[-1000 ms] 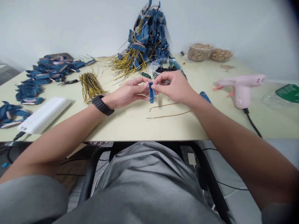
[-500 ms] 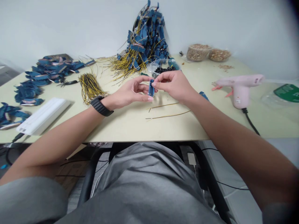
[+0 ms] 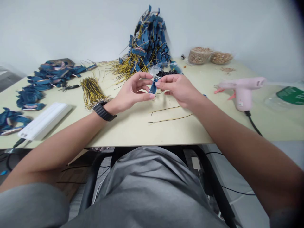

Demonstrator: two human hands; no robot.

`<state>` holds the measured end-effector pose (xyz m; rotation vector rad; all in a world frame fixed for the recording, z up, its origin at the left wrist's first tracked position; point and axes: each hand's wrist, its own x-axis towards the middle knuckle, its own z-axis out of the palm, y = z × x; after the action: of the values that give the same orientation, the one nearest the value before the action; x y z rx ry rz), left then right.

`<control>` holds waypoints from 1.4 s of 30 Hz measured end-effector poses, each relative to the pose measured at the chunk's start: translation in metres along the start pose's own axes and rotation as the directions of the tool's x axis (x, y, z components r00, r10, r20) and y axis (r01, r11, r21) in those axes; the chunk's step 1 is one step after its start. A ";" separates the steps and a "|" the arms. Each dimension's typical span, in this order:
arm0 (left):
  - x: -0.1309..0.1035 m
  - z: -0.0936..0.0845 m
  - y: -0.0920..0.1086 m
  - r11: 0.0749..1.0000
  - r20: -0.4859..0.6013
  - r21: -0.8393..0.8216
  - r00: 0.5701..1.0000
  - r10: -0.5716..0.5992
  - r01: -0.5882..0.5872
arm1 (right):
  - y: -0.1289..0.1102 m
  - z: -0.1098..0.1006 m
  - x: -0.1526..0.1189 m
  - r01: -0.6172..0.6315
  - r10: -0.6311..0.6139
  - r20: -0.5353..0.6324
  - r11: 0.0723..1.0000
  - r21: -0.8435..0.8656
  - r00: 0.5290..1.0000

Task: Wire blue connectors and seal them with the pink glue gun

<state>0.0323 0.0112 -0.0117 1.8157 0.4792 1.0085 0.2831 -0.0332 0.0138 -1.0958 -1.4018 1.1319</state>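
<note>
At nine o'clock, the left hand (image 3: 137, 89) spreads thumb and forefinger beside the small blue piece (image 3: 153, 89) at the dial's centre; at three, the right hand (image 3: 177, 88) pinches its upper end. If that pinch slackens, the piece could twist loose and drop.

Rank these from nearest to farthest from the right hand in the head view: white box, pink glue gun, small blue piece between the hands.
1. Small blue piece, pinched in the right hand.
2. Pink glue gun, on the table, right side.
3. White box, on the table's left side.
</note>
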 end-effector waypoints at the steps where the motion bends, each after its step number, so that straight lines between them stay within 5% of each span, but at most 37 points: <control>1: 0.000 0.001 0.000 1.000 -0.003 0.002 1.000 0.006 -0.006 | -0.001 0.000 -0.001 -0.018 0.018 -0.001 1.000 0.020 1.000; 19: -0.009 0.013 0.018 0.999 -0.058 0.033 0.998 -0.017 0.019 | 0.001 -0.004 0.001 -0.152 0.141 0.103 0.982 0.115 0.985; 42: -0.006 0.016 0.010 0.994 -0.033 0.100 0.999 0.039 -0.036 | 0.002 -0.004 0.002 -0.210 0.190 0.126 0.963 0.170 0.974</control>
<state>0.0402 -0.0063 -0.0085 1.9044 0.5266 1.0601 0.2871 -0.0302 0.0126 -1.0745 -1.2608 1.4565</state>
